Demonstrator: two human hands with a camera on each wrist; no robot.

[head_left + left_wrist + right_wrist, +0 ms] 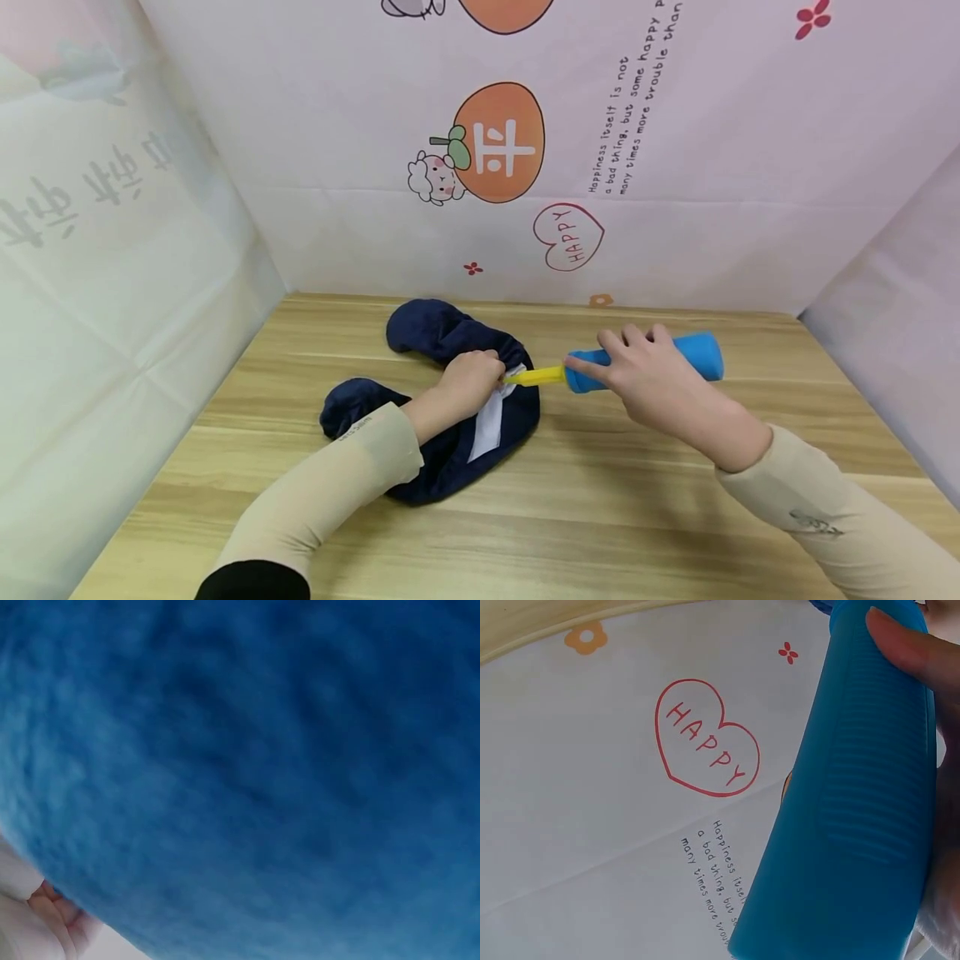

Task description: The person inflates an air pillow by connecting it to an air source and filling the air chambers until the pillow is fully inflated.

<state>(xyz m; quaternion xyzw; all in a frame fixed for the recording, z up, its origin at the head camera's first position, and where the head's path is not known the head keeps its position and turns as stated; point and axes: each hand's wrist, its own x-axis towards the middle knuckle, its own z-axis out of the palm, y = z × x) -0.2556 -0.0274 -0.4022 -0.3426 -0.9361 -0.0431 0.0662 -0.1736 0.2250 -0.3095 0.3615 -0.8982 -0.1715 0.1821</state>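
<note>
A navy U-shaped neck pillow [427,325] with soft fabric lies on the table, a white strip [489,427] running along its curved part. My left hand [471,383] reaches across it, fingers curled and pinching the pillow by the white strip. The tip of a yellow nozzle [542,377] meets the pillow right at those fingertips, which hide the joint. That nozzle belongs to a blue hand pump [701,354], whose barrel my right hand [648,379] grips, tilted slightly above the table. Pillow fabric [247,765] fills most of the left wrist view.
The wooden table [585,525] runs back to a white printed sheet [360,158] with orange drawings and a heart outline. More white sheet hangs at the left [105,333] and right [907,275].
</note>
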